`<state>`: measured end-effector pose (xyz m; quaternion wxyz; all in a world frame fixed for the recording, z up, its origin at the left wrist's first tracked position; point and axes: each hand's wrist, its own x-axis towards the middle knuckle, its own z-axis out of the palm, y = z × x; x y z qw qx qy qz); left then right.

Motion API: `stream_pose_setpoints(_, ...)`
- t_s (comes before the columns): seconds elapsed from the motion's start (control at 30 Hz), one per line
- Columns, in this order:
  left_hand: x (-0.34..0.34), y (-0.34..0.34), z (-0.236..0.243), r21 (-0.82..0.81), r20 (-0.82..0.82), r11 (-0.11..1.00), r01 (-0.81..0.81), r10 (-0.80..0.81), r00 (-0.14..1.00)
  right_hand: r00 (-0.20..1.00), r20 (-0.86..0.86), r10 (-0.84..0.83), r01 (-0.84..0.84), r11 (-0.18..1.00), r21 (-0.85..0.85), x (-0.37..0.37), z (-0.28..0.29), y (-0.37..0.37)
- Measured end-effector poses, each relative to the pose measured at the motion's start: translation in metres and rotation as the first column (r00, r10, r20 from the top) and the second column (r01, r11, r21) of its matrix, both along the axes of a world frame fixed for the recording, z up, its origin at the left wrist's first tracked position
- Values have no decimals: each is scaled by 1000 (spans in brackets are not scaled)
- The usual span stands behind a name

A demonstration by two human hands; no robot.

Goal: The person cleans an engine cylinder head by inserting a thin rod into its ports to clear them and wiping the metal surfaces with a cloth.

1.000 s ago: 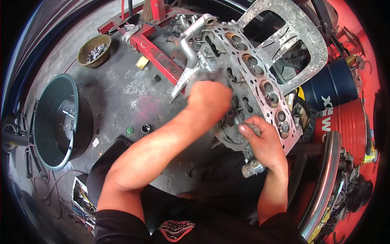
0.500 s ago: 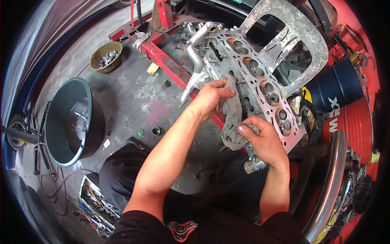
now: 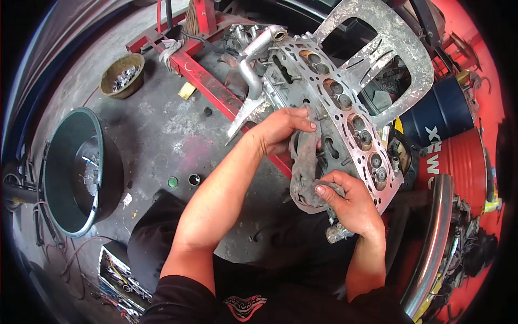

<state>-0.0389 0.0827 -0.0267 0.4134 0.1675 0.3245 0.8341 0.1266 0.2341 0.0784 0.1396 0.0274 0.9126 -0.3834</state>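
Note:
Both my hands grip a dirty grey rag (image 3: 304,167) stretched over the side of an aluminium engine cylinder head (image 3: 337,151), whose face shows pairs of valves in several round chambers. My left hand (image 3: 283,129) holds the rag's upper part, fingers curled round it, near the dark oblong ports. My right hand (image 3: 348,200) pinches its lower bunched end, thumb on top, near the head's lower end. A curved metal pipe (image 3: 251,75) runs along the left of the head. A large mottled metal plate with openings (image 3: 415,59) is behind it.
A red steel frame (image 3: 216,86) stands behind. On the grimy floor are a green tub (image 3: 56,178), a brown bowl of small parts (image 3: 108,81), two small caps (image 3: 172,181) and a toolbox (image 3: 124,275). At the right are blue (image 3: 437,108) and red drums (image 3: 461,178) and a chrome tube (image 3: 431,243).
My left hand was a blurred fist further forward a second ago; it is now drawn back, with the rag stretched out between both hands. My right hand has moved slightly downward.

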Motion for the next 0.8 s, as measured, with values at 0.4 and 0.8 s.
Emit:
stream_pose_setpoints(0.4, -8, -13, 45, -496, -867, 574, -652, -371, 333, 983, -148, -107, 108, 994, 0, -8, -3, 0)
stream_pose_setpoints(0.8, 101, -55, 22, -467, -873, 210, -859, -265, 410, 900, -435, -21, -156, 917, -366, 39, -17, -34)
